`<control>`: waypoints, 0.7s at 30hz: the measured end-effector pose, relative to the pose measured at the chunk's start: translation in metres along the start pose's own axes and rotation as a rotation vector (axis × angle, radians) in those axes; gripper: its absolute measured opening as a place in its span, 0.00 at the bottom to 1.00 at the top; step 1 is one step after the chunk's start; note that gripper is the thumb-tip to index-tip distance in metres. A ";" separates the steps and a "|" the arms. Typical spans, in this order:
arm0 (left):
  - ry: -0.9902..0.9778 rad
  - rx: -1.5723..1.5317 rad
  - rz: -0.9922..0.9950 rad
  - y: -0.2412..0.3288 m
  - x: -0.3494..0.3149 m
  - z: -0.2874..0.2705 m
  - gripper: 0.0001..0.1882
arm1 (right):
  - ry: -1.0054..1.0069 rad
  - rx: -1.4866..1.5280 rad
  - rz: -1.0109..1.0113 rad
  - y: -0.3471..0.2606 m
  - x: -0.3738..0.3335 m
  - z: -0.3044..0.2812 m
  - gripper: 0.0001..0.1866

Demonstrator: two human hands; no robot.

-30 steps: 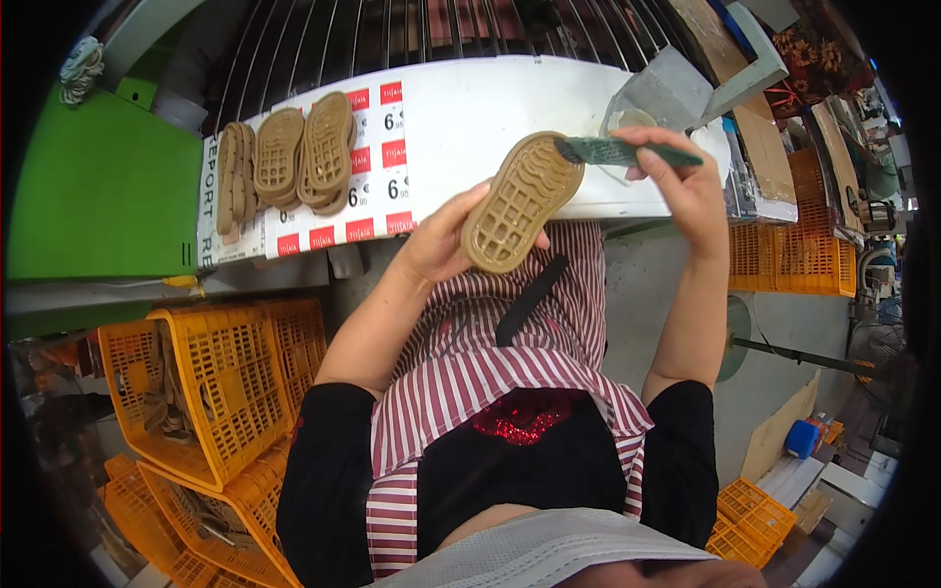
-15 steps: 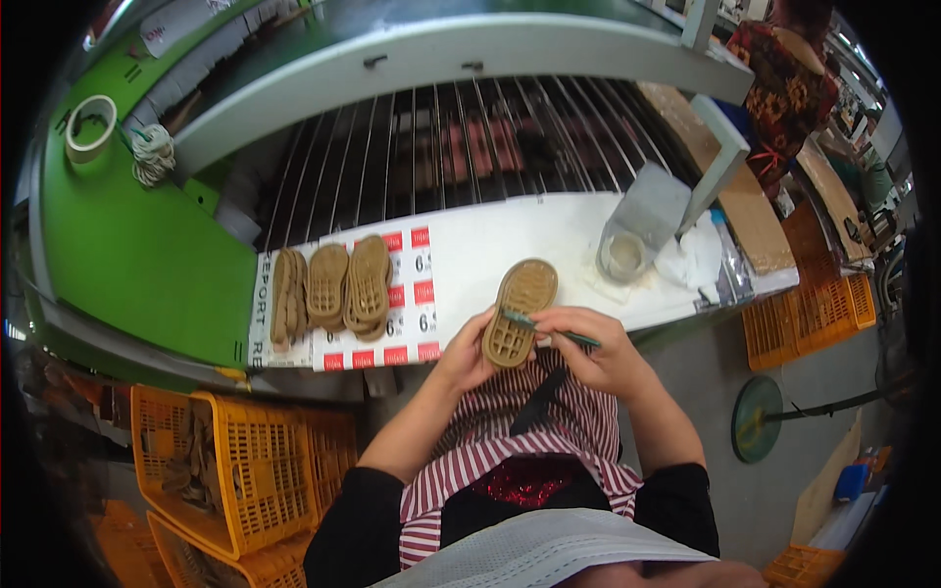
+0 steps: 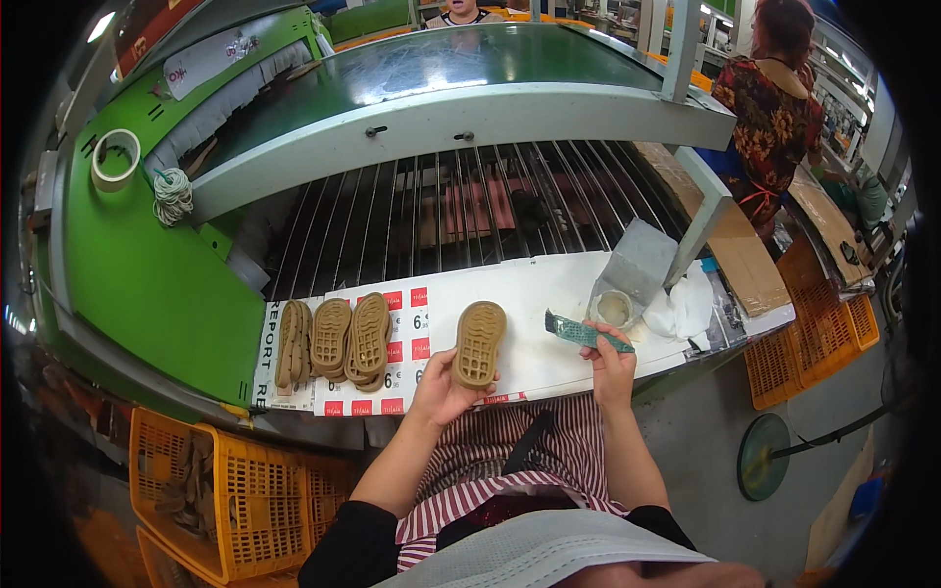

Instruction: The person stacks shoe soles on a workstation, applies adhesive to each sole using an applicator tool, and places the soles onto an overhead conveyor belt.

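Note:
My left hand (image 3: 439, 394) holds a tan shoe sole (image 3: 480, 338) upright over the front of the white work surface, its grid of hollows facing me. In my right hand (image 3: 613, 370), pinched between the fingers, is a flat green strip-like tool (image 3: 578, 333), its darker end pointing left toward the sole but apart from it. Just beyond that tool stands a small cup (image 3: 615, 308) of pale contents, with a grey upright sheet (image 3: 642, 260) behind it. More soles stand at the left: an edge-on group (image 3: 292, 343), a middle stack (image 3: 330, 335) and a right stack (image 3: 370, 338).
Crumpled white cloth or paper (image 3: 683, 306) lies right of the cup. A metal roller rack (image 3: 431, 211) and a grey beam (image 3: 421, 125) cross beyond. Tape roll (image 3: 116, 160) and string (image 3: 173, 196) sit on the green panel. Orange crates (image 3: 260, 500) stand lower left. Two people are beyond.
The green tool has left the sole and moved right, near the cup, turning its flat side up. My left hand has shifted the sole slightly left. The head view has tilted upward.

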State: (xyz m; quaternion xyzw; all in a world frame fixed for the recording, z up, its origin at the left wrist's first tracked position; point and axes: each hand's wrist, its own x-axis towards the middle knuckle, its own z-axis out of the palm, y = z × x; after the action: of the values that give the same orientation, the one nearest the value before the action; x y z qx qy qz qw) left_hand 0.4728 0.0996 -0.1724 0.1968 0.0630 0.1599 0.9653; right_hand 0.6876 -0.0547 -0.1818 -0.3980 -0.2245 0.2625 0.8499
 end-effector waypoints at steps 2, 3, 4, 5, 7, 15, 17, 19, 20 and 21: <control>-0.008 0.006 0.008 0.010 0.001 0.007 0.24 | 0.025 0.015 0.007 0.010 0.003 -0.007 0.10; -0.048 -0.034 -0.003 0.016 0.000 0.010 0.25 | 0.011 0.012 0.021 0.016 0.004 -0.007 0.10; -0.047 -0.032 -0.004 0.021 0.003 0.021 0.25 | 0.005 0.004 0.032 0.019 0.004 -0.010 0.10; -0.094 -0.033 -0.017 0.027 0.005 0.034 0.25 | 0.010 -0.004 0.040 0.021 0.004 -0.011 0.10; -0.179 0.003 -0.026 0.041 0.010 0.057 0.26 | -0.003 -0.037 0.040 0.022 0.001 -0.010 0.10; -0.384 0.186 0.029 0.095 0.066 0.176 0.26 | -0.040 -0.106 0.036 0.021 -0.001 -0.011 0.09; -0.438 0.168 0.022 0.109 0.085 0.204 0.26 | -0.042 -0.128 0.041 0.019 -0.001 -0.013 0.09; -0.483 0.236 0.062 0.132 0.110 0.225 0.27 | -0.038 -0.113 0.051 0.019 -0.002 -0.014 0.09; -0.507 0.248 0.078 0.148 0.125 0.236 0.27 | -0.036 -0.096 0.072 0.020 -0.002 -0.013 0.09; -0.490 0.247 0.151 0.165 0.143 0.245 0.27 | -0.039 -0.103 0.075 0.021 -0.001 -0.013 0.08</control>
State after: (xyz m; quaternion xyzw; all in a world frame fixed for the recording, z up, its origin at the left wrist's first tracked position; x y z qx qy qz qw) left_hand 0.6055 0.2034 0.1094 0.3496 -0.1680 0.1700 0.9059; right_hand 0.6886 -0.0513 -0.2058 -0.4443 -0.2390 0.2900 0.8132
